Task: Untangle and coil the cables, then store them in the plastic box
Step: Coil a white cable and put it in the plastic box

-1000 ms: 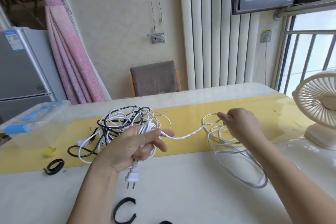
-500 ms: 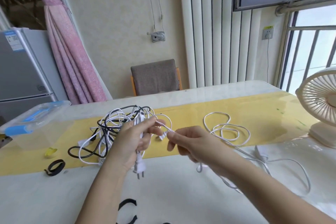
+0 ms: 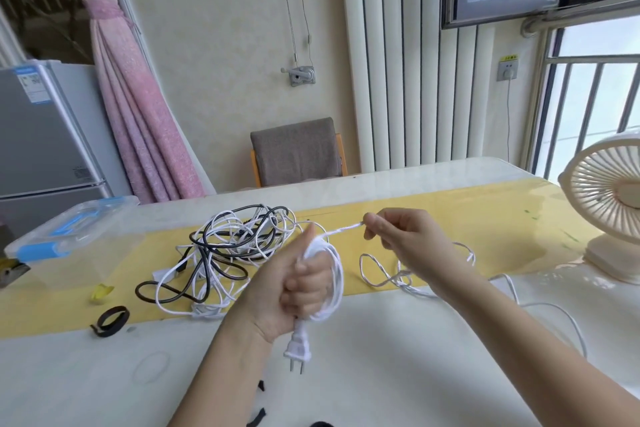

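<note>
The job looks barely started. The left hand (image 3: 298, 288) is closed round a small coil of the white cable (image 3: 334, 274), a few loops wound about the fingers, with the plug (image 3: 297, 350) hanging below the fist over the near part of the table (image 3: 415, 374). The right hand (image 3: 408, 239) pinches the same cable between thumb and fingertips, and the short twisted stretch between the two hands is pulled taut. From there the rest of that cable lies in loose loops (image 3: 391, 279) on the table under the right forearm and trails off toward the right edge, so a good length is not yet wound in.

The main tangle (image 3: 235, 246) of black and white cables sits in a heap at the middle of the table, on the yellow strip (image 3: 450, 211), just beyond the left hand; I judge none of it sorted. The plastic box (image 3: 69, 239) stands at the left edge, well apart from both hands. I cannot tell for certain what it holds, though I see no coil in it. A black strap (image 3: 110, 321) lies near the tangle, toward the near left, unused. Tying off, the other cables and all the storing remain.
</note>
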